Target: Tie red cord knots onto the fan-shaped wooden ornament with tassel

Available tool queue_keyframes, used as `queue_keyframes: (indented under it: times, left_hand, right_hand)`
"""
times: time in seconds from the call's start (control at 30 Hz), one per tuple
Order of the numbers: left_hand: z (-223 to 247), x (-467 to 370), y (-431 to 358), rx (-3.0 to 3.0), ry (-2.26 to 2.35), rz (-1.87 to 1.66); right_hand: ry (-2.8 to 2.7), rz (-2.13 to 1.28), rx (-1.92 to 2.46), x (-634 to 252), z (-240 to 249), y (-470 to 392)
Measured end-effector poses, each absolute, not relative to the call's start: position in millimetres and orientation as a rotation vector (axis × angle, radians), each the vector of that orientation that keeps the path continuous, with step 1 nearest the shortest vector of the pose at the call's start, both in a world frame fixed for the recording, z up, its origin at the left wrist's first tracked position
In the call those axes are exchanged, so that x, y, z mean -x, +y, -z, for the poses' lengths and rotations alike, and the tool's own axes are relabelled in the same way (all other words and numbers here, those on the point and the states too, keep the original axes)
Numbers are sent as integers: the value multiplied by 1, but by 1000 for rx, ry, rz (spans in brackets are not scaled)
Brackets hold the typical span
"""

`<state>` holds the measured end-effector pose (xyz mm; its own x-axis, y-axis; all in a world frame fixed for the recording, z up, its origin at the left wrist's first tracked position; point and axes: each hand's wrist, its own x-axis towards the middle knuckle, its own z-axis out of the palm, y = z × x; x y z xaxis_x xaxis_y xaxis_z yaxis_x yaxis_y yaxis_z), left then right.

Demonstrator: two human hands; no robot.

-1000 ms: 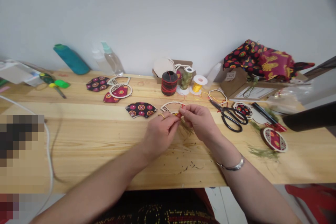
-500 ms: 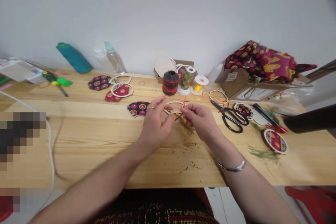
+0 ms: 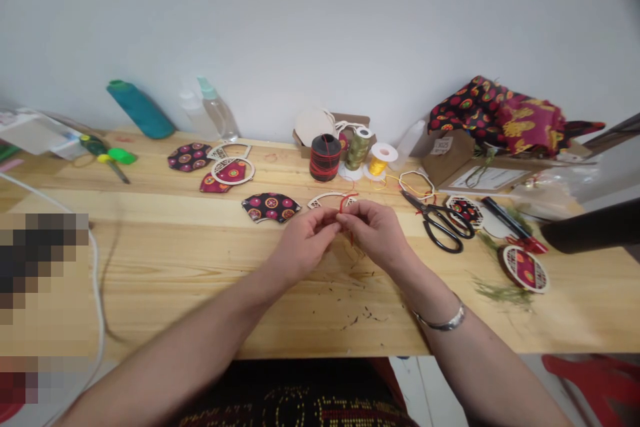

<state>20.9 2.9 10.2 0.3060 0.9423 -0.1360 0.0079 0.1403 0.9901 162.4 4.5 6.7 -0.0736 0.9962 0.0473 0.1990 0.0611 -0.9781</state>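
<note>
While pinching red cord [image 3: 348, 196] in pressed-together fingertips of left hand [image 3: 300, 243] and right hand [image 3: 377, 237], working between near and far edges of table [image 3: 175, 267], probably handling light, limp, slightly slippery strand, best gripping close to its crossing.

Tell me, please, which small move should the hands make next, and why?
Probably, the right hand should gently draw the red cord away from the left hand: the fingertips of both hands meet at the cord, and a curved length shows loose beyond them.
</note>
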Motion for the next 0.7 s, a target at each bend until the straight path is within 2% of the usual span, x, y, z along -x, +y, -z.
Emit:
queue_keyframes:
  times: [0.37,0.7]
  left_hand:
    - [-16,-15,2,-1345,1194,-911]
    - [-10,-16,5,-1001,986,-943]
  right_hand:
    - [-1227,-1315,1296,-163,-14,4]
    - [-1124,-1575,1182,-169,-19,2]
